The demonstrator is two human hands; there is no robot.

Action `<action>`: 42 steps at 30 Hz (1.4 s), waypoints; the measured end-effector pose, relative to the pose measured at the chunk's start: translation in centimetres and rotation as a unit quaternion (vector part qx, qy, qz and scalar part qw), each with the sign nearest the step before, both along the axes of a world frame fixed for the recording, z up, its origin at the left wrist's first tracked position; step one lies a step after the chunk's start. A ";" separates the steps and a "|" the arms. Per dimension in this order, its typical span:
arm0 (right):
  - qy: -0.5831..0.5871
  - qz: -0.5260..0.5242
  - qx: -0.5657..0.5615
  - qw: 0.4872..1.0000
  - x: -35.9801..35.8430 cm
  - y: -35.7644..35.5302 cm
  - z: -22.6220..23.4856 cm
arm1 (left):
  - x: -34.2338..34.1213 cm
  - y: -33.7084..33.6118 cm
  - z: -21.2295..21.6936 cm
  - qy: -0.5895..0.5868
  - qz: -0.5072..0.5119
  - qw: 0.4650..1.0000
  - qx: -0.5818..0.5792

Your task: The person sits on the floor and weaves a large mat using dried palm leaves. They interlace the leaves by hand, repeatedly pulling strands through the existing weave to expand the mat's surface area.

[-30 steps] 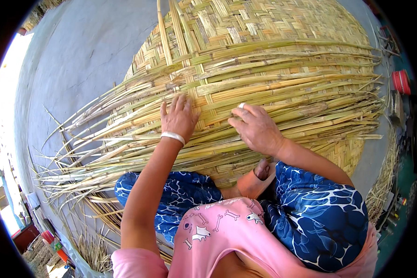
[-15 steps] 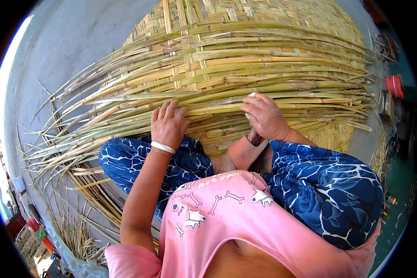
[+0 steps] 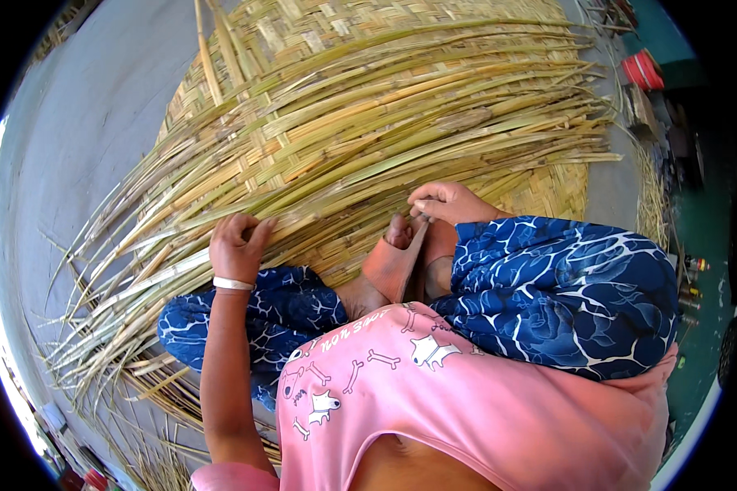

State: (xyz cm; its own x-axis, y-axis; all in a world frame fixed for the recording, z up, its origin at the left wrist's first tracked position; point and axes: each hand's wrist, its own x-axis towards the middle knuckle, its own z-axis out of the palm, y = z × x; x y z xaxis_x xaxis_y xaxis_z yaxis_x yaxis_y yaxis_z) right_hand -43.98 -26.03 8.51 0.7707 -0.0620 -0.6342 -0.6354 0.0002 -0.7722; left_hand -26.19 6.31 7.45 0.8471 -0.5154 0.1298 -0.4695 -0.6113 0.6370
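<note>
A large woven reed mat (image 3: pixel 549 184) lies on the grey floor, with a thick layer of long loose yellow-green reed strips (image 3: pixel 368 139) fanned across it. My left hand (image 3: pixel 237 245), a white bangle on its wrist, curls its fingers over a bunch of these strips at the near edge. My right hand (image 3: pixel 449 203) is closed, pinching the end of a strip just above my foot (image 3: pixel 397 258). I sit with my knees in blue patterned trousers (image 3: pixel 565 286) and a pink shirt.
Grey concrete floor (image 3: pixel 82 131) spreads to the left. A red container (image 3: pixel 643 69) and small clutter stand at the upper right beside a green surface (image 3: pixel 700 221). Loose strip ends (image 3: pixel 106 360) stick out at the lower left.
The view has swung, and both hands drew back toward my body to the mat's near edge. My left hand went from flat on the strips to curled over them; my right closed on a strip.
</note>
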 end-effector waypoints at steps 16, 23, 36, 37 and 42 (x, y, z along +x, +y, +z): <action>-0.120 -0.429 0.380 0.811 -1.1 -1.7 -3.7 | 3.0 1.0 -2.7 0.205 0.022 0.978 0.009; -0.140 -0.382 0.169 0.898 -0.9 -2.5 -2.1 | -0.1 -4.9 -0.5 0.027 -0.069 0.996 0.052; -0.424 -0.044 -0.323 0.845 7.4 1.6 1.3 | -3.0 -24.3 11.6 0.037 -0.198 0.965 -0.170; -0.470 -0.014 -0.330 0.819 8.1 2.2 1.3 | -2.7 -24.6 12.8 0.058 -0.184 0.967 -0.169; -0.478 0.011 -0.159 0.864 9.3 5.6 4.6 | -1.0 -24.1 16.3 -0.009 -0.065 0.952 -0.300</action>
State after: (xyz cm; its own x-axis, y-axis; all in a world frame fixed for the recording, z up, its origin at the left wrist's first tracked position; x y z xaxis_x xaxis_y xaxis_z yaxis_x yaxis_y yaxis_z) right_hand -34.67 -20.45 13.07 0.9361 -0.0953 0.3385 0.2948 -0.3126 -0.9030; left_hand -27.23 -17.80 23.75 0.7764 -0.4435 0.4477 -0.5305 -0.0766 0.8442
